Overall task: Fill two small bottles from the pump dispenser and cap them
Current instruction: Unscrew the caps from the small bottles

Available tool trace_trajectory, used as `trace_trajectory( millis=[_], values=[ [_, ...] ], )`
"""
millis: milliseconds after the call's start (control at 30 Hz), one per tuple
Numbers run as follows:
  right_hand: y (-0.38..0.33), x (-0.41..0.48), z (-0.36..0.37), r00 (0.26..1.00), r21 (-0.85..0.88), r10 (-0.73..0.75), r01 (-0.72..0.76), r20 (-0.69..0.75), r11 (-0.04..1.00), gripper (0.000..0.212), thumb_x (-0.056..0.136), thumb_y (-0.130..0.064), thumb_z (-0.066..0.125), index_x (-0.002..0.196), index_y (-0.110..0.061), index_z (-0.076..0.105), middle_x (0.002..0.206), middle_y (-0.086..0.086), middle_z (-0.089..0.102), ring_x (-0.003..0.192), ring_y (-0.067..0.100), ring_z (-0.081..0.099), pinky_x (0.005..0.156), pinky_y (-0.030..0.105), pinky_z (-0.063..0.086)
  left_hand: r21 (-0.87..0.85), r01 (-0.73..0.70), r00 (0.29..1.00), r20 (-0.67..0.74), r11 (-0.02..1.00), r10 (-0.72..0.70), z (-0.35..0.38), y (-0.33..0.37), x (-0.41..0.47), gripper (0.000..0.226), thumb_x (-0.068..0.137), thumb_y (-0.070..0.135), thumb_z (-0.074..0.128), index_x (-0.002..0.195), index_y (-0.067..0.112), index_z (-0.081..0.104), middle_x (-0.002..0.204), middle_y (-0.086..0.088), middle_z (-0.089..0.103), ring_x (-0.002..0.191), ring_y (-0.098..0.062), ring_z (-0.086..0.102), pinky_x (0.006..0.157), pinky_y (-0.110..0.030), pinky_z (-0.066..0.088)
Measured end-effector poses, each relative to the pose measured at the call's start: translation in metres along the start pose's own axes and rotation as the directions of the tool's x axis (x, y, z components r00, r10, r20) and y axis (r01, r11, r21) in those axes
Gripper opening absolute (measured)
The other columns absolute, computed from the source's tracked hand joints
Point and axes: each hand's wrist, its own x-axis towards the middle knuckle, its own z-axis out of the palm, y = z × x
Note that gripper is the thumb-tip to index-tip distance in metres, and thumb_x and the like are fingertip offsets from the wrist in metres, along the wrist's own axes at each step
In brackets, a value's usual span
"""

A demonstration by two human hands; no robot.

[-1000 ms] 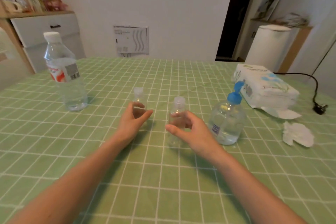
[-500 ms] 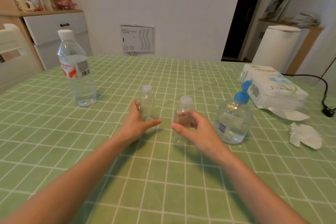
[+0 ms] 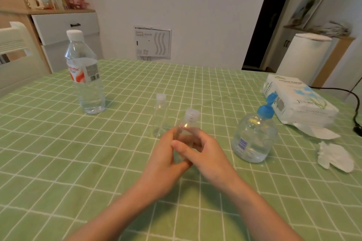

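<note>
At the centre of the frame both hands meet around the nearer small bottle (image 3: 192, 116), a clear, capped one that stands upright on the green checked worktop (image 3: 88, 162). The left hand (image 3: 166, 162) wraps its curled fingers round the bottle's left side, and the right hand (image 3: 207, 160) closes on it from the right, thumb lying across the front; only the ribbed cap and the shoulder show above the fingers. The second small bottle (image 3: 161, 115), also clear and capped, stands free just behind and to the left of the held one. The pump dispenser (image 3: 254, 139), round-bodied with a blue pump head, sits to the right of the hands, apart from them. At the upper left stands a capped water bottle (image 3: 86, 76) with a red and white label. Along the right edge lie a pack of tissues (image 3: 299, 101) and, below it, a crumpled tissue (image 3: 333, 156).
</note>
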Motion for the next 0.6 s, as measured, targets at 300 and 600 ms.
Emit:
trace_trajectory(
  millis=[300,600],
  values=[
    [-0.010,0.010,-0.026,0.993,-0.235,-0.009,-0.020,-0.121,0.972,0.034,0.068,-0.063,0.061,0.087,-0.035,0.058,0.052,-0.018,0.046,0.048,0.000,0.040,0.049,0.011,0.035,0.194,0.006,1.000,0.004,0.981,-0.007,-0.005,-0.030,0.022,0.023,0.069,0.024,0.064,0.084,0.030,0.047,0.075,0.006,0.058,0.068,-0.004,0.055,0.062,-0.021,0.047],
    [-0.013,0.013,-0.027,0.987,-0.228,-0.105,0.075,-0.121,0.971,0.031,0.089,-0.032,0.061,0.080,-0.005,0.047,0.055,-0.013,0.036,0.052,0.006,0.032,0.052,0.020,0.031,0.252,-0.027,0.999,0.052,0.967,0.014,-0.009,-0.030,0.017,0.027,0.075,0.036,0.066,0.087,0.030,0.043,0.052,0.008,0.046,0.047,-0.004,0.044,0.050,-0.022,0.040]
  ],
)
